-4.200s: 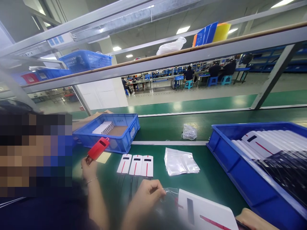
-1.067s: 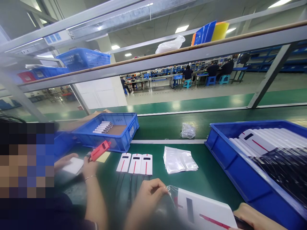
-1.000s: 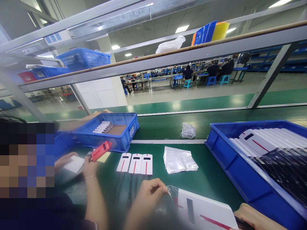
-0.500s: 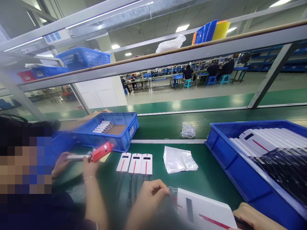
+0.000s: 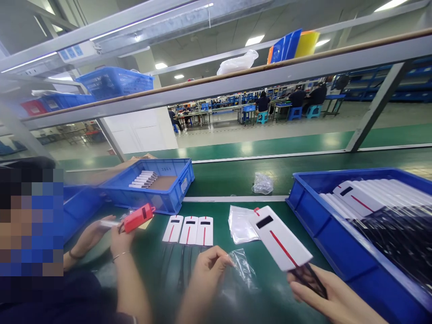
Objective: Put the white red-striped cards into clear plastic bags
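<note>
My left hand (image 5: 211, 272) pinches the corner of a clear plastic bag (image 5: 243, 269), which hangs limp over the green table. In my right hand (image 5: 332, 290) is a flat white device (image 5: 281, 240) with a dark window, a red stripe and a red tab at its top. The fingers grip its black cable (image 5: 308, 279) just below the white body. The device is tilted, its upper end over a stack of clear bags (image 5: 241, 225), and apart from the bag in my left hand. Three similar white devices (image 5: 189, 230) lie in a row, cables toward me.
At right stands a blue bin (image 5: 324, 234) packed with white devices and black cables. Another blue bin (image 5: 168, 195) holds several white pieces. A co-worker at left holds a red device (image 5: 137, 218). Crumpled plastic (image 5: 262, 183) lies further back; a shelf (image 5: 209, 86) crosses above.
The white device has risen and swung upright, away from the plastic bag. The bag now hangs by itself from my left hand. The co-worker's red device has shifted slightly.
</note>
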`<state>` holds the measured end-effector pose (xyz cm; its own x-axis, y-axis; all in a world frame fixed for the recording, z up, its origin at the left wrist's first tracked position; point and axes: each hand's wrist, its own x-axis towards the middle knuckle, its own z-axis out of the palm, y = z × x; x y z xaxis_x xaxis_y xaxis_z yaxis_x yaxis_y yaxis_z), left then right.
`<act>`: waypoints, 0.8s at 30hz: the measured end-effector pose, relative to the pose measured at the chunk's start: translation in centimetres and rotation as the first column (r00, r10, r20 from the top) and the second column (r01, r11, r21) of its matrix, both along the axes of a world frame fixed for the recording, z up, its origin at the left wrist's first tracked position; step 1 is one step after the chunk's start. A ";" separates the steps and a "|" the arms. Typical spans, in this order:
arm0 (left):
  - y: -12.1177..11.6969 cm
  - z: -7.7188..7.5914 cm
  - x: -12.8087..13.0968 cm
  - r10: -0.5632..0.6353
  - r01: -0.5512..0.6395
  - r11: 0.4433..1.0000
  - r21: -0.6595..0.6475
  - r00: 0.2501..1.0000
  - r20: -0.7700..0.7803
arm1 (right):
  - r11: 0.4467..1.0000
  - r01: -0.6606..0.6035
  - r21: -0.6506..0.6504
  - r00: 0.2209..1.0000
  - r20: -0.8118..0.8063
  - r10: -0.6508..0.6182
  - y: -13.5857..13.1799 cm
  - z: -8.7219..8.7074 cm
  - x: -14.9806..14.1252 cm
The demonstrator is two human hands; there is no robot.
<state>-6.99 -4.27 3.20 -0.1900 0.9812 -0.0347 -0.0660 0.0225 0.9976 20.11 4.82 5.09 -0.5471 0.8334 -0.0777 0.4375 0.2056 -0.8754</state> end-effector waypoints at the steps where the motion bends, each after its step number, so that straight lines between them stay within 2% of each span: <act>1: 0.0 0.1 0.3 -0.003 0.002 1.000 0.007 1.000 0.004 | 0.999 -0.020 -0.051 0.999 -0.045 0.017 -0.1 0.1 -1.0; 4: 0.0 0.8 1.1 -0.045 0.045 0.999 0.000 0.999 0.002 | 0.974 -0.103 -0.200 0.982 -0.179 0.066 -0.6 0.1 -3.5; 8: -0.3 1.9 2.3 -0.097 0.093 0.994 -0.056 0.992 -0.075 | 0.921 -0.264 -0.286 0.939 -0.295 0.177 -1.4 0.7 -5.7; 11: -0.4 2.0 2.9 -0.117 0.110 0.993 -0.051 0.977 -0.181 | 0.890 -0.318 -0.326 0.938 -0.243 0.246 -1.6 1.7 -6.8; 15: -0.4 1.8 2.9 -0.131 0.139 0.990 0.002 0.942 -0.309 | 0.863 -0.403 -0.304 0.914 -0.182 0.363 -1.6 2.6 -7.9; 19: -0.4 2.0 2.4 -0.150 0.166 0.986 0.026 0.936 -0.318 | 0.844 -0.440 -0.306 0.897 -0.110 0.427 -1.7 2.4 -7.6; 24: -0.4 2.6 2.3 -0.163 0.156 0.987 -0.046 0.931 -0.326 | 0.859 -0.410 -0.308 0.908 -0.051 0.415 -1.6 1.7 -6.2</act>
<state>-4.67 -4.64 5.83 -0.0350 0.9993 -0.0163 0.2706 0.0251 0.9624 13.88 3.20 6.77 -0.8317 0.4651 -0.3031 0.3873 0.0949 -0.9171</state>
